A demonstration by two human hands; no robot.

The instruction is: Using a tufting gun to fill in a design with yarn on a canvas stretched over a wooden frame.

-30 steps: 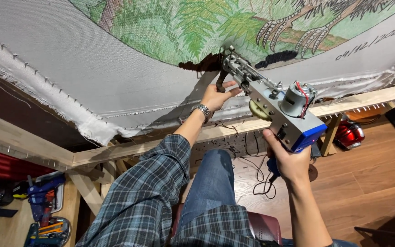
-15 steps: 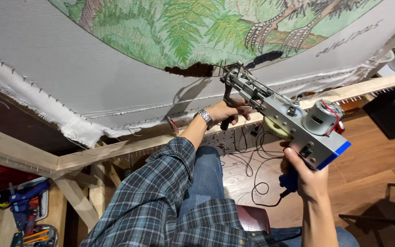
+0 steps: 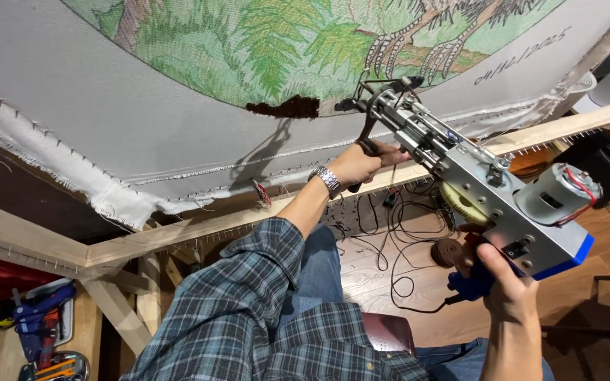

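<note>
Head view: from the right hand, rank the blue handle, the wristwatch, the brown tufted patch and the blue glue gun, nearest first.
From the right hand, low on the right:
1. Blue handle of the tufting gun, inside its grip.
2. Wristwatch, up-left on the other wrist.
3. Brown tufted patch, higher still on the stretched cloth.
4. Blue glue gun, far at the lower left edge.

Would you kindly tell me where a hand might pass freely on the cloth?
The grey cloth lies bare between the green picture and the wooden frame. It is crowded by the dark tufted patch, where the tufting gun and left hand work.
</note>
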